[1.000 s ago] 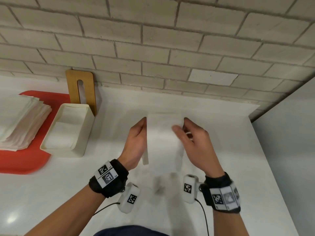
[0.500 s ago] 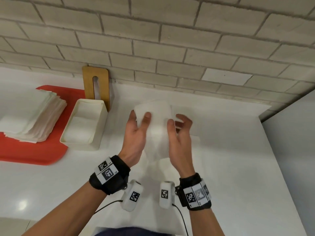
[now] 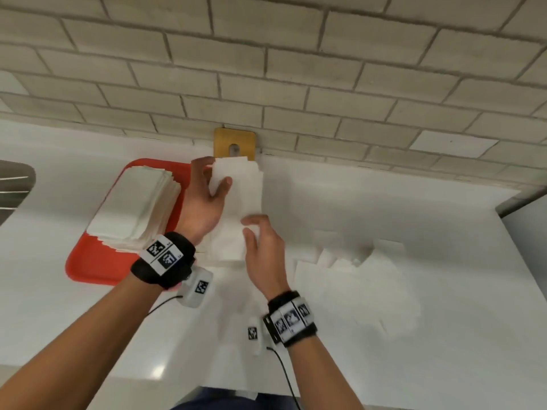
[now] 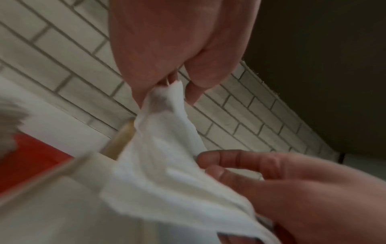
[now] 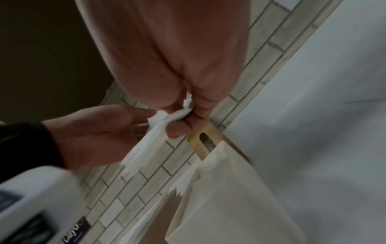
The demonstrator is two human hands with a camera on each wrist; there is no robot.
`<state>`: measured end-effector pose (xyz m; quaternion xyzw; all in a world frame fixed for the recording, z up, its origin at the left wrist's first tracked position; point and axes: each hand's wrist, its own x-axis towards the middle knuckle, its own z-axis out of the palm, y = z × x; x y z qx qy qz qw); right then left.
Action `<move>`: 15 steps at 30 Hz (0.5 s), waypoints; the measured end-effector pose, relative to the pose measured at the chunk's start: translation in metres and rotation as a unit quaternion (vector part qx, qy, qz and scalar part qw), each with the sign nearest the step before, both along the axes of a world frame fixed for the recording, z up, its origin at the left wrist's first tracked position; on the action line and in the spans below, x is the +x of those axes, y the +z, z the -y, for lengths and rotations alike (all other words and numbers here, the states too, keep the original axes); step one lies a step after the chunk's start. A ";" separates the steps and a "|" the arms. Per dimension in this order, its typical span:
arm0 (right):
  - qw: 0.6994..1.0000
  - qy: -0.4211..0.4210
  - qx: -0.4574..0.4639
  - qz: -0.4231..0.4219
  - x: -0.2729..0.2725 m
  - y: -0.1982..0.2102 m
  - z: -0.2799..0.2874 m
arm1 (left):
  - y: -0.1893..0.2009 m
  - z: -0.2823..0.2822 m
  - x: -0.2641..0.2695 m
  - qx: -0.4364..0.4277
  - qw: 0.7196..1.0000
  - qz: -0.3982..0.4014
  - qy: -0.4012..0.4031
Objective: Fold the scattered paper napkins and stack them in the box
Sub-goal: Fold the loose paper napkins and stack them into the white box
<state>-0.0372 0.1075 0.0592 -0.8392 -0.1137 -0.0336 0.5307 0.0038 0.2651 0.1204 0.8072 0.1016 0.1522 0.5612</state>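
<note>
The right hand [image 3: 262, 253] pinches the near end of the folded napkin [image 3: 239, 199] and the left hand [image 3: 204, 202] grips its far end, thumb on top, holding it in the air over the box [image 5: 225, 189], which the head view hides. Judging by this, keep both ends level, lower it flat inside the walls, then release together. More napkins [image 3: 355, 288] lie loose on the surface [image 3: 414, 217] to the right; beyond stands the wooden lid [image 3: 235, 140].

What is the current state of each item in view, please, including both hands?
Napkin: folded, held up in both hands.
Left hand: pinches the napkin's far end.
Right hand: pinches its near end.
Napkin stack: piled on the red tray.
Loose napkins: lying scattered on the counter.
</note>
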 end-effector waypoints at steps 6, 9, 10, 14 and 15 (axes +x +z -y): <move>0.956 0.020 -0.211 -0.205 0.039 -0.020 -0.083 | -0.047 -0.073 0.022 0.266 0.961 -0.044 -0.060; 0.947 0.015 -0.252 -0.198 0.029 -0.018 -0.089 | -0.066 -0.071 0.037 0.395 0.877 -0.139 -0.237; 0.952 0.007 -0.248 -0.178 0.026 -0.017 -0.085 | -0.072 -0.068 0.042 0.432 0.838 -0.173 -0.284; 0.981 -0.078 -0.167 -0.062 0.015 -0.022 -0.036 | -0.096 -0.057 0.047 0.544 0.711 -0.286 -0.342; 0.981 -0.093 -0.165 -0.051 0.013 -0.025 -0.014 | -0.099 -0.054 0.044 0.563 0.692 -0.289 -0.347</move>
